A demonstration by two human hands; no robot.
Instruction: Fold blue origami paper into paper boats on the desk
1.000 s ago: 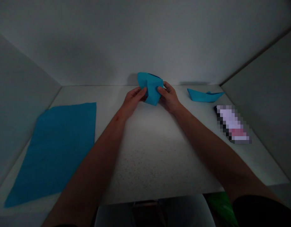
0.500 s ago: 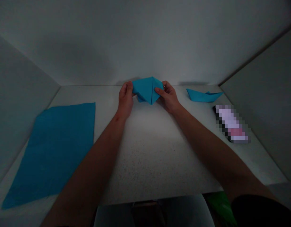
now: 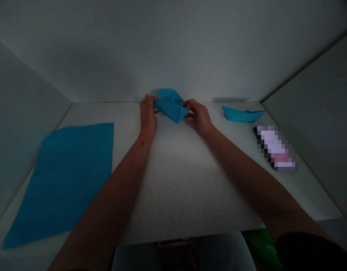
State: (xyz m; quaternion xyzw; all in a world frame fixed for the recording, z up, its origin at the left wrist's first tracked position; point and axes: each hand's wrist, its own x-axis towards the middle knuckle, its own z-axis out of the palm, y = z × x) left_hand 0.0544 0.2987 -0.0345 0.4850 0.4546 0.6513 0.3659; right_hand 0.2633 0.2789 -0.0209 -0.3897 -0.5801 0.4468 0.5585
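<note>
Between my two hands is a piece of folded blue paper [image 3: 170,107], partly opened out, with a crease near its front point. My left hand [image 3: 148,114] has its fingers closed on the paper's left side. At the right side, my right hand [image 3: 199,116] pinches the paper's edge between thumb and fingers. The undersides of the folds are hidden from me. A finished-looking blue paper boat [image 3: 242,114] sits apart, to the right of my right hand.
Blue paper sheets [image 3: 68,177] lie flat on the left of the white table [image 3: 176,180]. A phone [image 3: 275,146], its screen blurred out, rests at the right. Walls stand behind and at both sides. Something green [image 3: 262,246] shows below the front edge.
The folded paper has tilted and opened, so its upper flap now stands behind the front fold. Both hands have shifted their fingers along its sides. The boat, sheets and phone stay put.
</note>
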